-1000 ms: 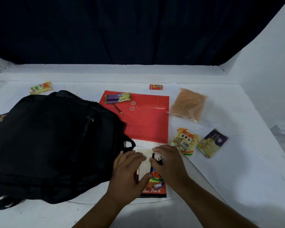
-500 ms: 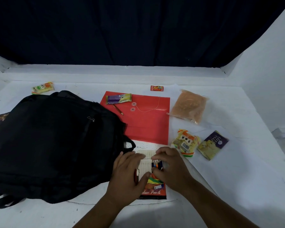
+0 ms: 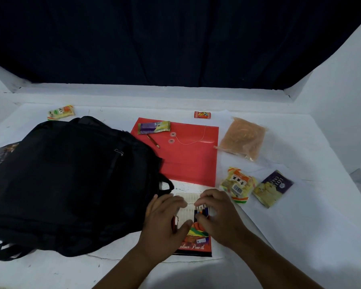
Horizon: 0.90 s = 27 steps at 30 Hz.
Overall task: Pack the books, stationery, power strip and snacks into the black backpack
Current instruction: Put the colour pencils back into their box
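Hands on the colour pencil box beside the backpack

Colour pencil box (image 3: 197,239) lies flat near the front edge of the white table (image 3: 300,226), just beside the black backpack (image 3: 71,184); it is a slim rectangular carton with a dark cover, bright painted streaks and the printed words "Colour Pencils"; its upper end is open, showing a pale ribbed tray and a few pencil tips in a row. Left hand (image 3: 165,224) rests on the box's left side, fingers laid loosely curved over the tray, thumb against the cover; right hand (image 3: 219,215) has its fingers curled down onto the pencil tips, seemingly pinching them. Backpack is soft matte fabric, bulky and rounded, lying flat with a loop handle towards the box and a strap trailing at the lower left.

Beyond the box lies a smooth red envelope folder (image 3: 192,155) with two round buttons and a thin string; on it a glossy purple-and-yellow wrapper (image 3: 154,127) and a short pencil (image 3: 153,141). To the right sit a clear bag of orange snacks (image 3: 242,138), a crinkled yellow snack packet (image 3: 237,187) and a purple-and-yellow cake packet (image 3: 273,188); farther back, a small red packet (image 3: 202,114) and a yellow-orange packet (image 3: 61,112).
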Each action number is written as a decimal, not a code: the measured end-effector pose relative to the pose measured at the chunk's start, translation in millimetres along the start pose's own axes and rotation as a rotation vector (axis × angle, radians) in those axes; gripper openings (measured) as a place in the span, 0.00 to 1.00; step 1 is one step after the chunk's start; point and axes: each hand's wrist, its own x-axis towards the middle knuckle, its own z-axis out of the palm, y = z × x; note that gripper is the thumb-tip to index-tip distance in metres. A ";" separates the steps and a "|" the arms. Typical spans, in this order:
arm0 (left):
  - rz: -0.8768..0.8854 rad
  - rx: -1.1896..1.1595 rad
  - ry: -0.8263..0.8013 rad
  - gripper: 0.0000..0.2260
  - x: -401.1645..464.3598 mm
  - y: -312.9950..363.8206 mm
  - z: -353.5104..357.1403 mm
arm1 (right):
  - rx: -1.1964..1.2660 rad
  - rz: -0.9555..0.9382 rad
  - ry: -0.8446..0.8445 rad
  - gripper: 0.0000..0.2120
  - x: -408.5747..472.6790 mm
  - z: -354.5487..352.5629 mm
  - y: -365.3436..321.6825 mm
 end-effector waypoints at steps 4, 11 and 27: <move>-0.046 -0.138 -0.058 0.12 16.0 8.4 -19.2 | -0.015 -0.021 0.001 0.10 5.2 -1.8 2.2; 0.133 -0.001 0.028 0.08 91.7 13.5 -79.2 | -0.075 -0.099 0.153 0.07 44.0 -13.1 -4.0; -0.284 0.516 -0.300 0.18 216.0 -70.4 -52.4 | -0.133 -0.208 0.168 0.03 52.9 12.8 23.1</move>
